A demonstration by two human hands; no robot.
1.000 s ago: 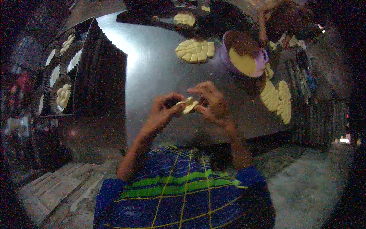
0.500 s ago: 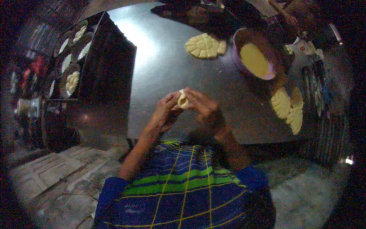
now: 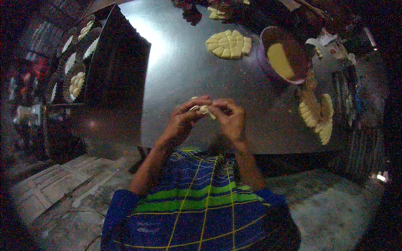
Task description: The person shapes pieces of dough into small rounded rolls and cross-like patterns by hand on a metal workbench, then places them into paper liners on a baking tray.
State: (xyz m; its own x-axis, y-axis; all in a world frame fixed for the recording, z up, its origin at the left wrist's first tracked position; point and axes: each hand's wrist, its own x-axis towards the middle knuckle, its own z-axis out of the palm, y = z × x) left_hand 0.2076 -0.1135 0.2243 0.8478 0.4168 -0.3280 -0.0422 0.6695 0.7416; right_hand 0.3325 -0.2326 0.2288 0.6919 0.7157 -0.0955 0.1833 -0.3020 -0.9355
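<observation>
A small piece of pale dough (image 3: pixel 204 109) is held between my two hands above the grey metal table (image 3: pixel 180 75). My left hand (image 3: pixel 183 119) wraps its fingers around the dough from the left. From the right, my right hand (image 3: pixel 230 119) pinches it with thumb and fingertips. Part of the dough is covered by my fingers. Beyond my hands lies a flat mass of dough (image 3: pixel 229 44) scored into many small pieces. Farther right, more cut dough (image 3: pixel 309 110) rests near the table's right side.
A purple tub (image 3: pixel 261 58) with a yellowish filling (image 3: pixel 279 60) stands at the back right. On the left, a dark rack (image 3: pixel 121 62) sits by the table beside several tins with shaped dough (image 3: pixel 76 85). Another person's hand (image 3: pixel 192 16) shows dimly at the far edge.
My fingers have closed further over the dough, and its open hollow no longer shows. My right hand has turned to pinch it. The far person's dark shape has drawn back, uncovering more dough.
</observation>
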